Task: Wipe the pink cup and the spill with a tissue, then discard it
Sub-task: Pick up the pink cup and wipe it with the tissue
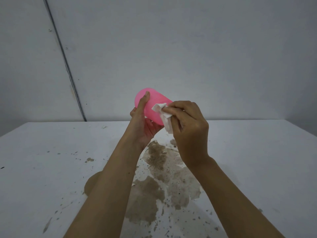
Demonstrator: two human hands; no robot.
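Observation:
My left hand [143,124] holds the pink cup [155,103] up in the air above the table, tilted on its side with the base pointing away, thumb along its wall. My right hand [188,127] pinches a crumpled white tissue [162,112] and presses it against the cup's side. Below both forearms a wide brown spill [161,182] spreads over the white table [42,169], with wet patches and gritty specks.
Small brown splashes dot the table to the left [89,159] and near the front edge. A grey wall [188,48] rises right behind the table's far edge, with a dark vertical seam [66,60] at the left.

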